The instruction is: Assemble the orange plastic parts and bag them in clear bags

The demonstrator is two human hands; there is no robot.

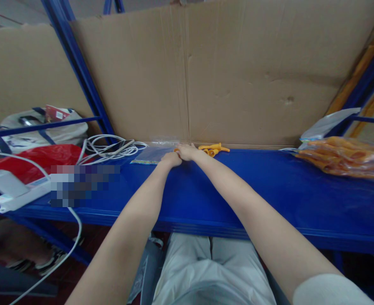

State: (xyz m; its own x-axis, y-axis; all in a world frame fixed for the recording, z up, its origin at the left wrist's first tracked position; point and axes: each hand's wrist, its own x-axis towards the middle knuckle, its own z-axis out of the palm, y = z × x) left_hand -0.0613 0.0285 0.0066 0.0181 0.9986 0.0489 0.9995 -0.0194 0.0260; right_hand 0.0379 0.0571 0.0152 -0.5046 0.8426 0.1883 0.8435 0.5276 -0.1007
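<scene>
Both arms reach to the back of the blue shelf, where my left hand (172, 159) and my right hand (187, 151) meet at the right end of a clear plastic bag (153, 154). A bit of orange shows between the hands, mostly covered by the fingers. My left hand is closed near the bag's edge; what it grips is too small to make out. The fingers of my right hand bend over the orange bit. Just right of my right hand, several orange plastic pieces (212, 149) lie in a small pile.
A plastic bag full of orange pieces (342, 156) lies at the right. On the left are coiled white cables (117, 146), a red bag (47, 159), a power strip (24, 195) and a cloth bag (43, 131). Cardboard (221, 76) stands behind. Another person's legs show at lower left.
</scene>
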